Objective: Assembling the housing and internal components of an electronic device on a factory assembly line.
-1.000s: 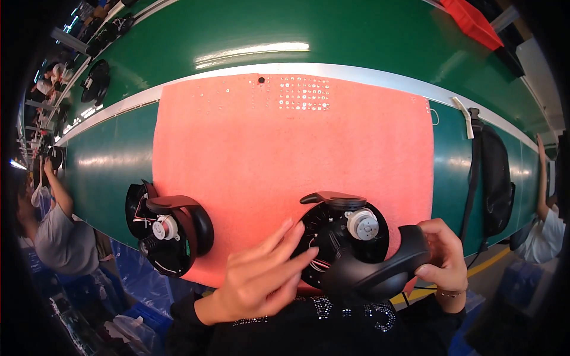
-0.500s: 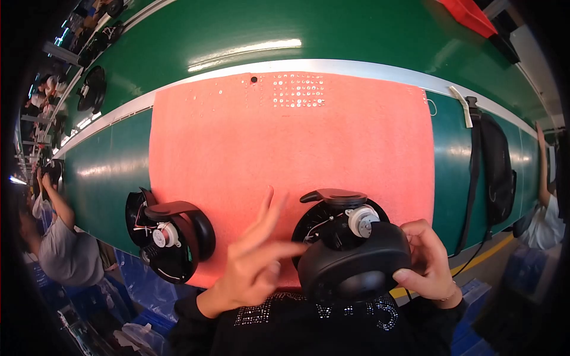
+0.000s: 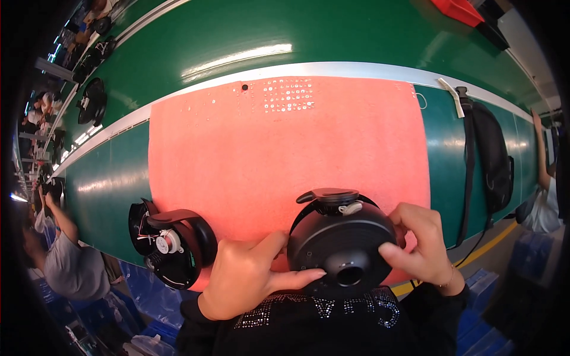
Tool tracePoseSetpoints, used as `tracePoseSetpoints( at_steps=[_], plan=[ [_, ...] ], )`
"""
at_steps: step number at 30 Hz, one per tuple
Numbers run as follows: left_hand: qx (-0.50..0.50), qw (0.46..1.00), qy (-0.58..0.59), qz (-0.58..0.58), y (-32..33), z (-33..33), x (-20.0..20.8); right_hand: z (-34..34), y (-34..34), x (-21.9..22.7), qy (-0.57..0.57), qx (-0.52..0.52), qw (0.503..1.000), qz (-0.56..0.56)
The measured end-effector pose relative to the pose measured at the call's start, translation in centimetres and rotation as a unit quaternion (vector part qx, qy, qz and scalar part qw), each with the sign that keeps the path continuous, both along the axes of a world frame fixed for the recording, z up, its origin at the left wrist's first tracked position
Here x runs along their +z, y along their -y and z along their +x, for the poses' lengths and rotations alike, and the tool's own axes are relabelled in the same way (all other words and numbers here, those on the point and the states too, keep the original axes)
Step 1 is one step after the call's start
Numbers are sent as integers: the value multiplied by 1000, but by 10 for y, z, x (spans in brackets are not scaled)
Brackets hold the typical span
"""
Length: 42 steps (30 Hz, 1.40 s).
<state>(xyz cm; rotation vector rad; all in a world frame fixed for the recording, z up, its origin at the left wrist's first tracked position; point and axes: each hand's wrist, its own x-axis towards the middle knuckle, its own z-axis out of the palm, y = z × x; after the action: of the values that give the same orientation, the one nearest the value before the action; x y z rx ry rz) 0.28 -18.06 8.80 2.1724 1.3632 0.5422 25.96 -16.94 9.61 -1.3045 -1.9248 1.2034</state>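
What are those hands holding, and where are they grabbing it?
A round black housing: the left hand grips its left edge, thumb over the cover, and the right hand grips its right edge.

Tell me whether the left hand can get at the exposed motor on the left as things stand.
Likely yes, from above: the motor lies uncovered. A curved black band stands between it and the left hand, which would first have to let go of the round black cover.
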Motion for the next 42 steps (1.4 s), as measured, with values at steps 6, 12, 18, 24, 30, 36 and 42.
tracePoseSetpoints(
  at_steps=[6,12,18,24,30,36,42],
  plan=[
    [-5,997,-82,-8,-5,5,11,-1,-10,-3,73,-9,996,56],
    [-26,997,-66,-18,-14,2,5,0,-3,-1,114,-16,993,18],
    [-51,995,-79,-17,-20,2,8,-8,5,3,249,-32,954,161],
    [-53,997,-61,-14,-21,4,3,-25,10,12,195,16,912,362],
    [-73,991,-106,-20,-19,-2,4,-28,-6,24,103,269,917,278],
    [-58,996,-68,-28,-20,2,7,-37,0,15,-22,182,953,242],
    [-62,993,-94,-20,-23,-2,2,-25,1,9,79,247,934,246]
  ],
)
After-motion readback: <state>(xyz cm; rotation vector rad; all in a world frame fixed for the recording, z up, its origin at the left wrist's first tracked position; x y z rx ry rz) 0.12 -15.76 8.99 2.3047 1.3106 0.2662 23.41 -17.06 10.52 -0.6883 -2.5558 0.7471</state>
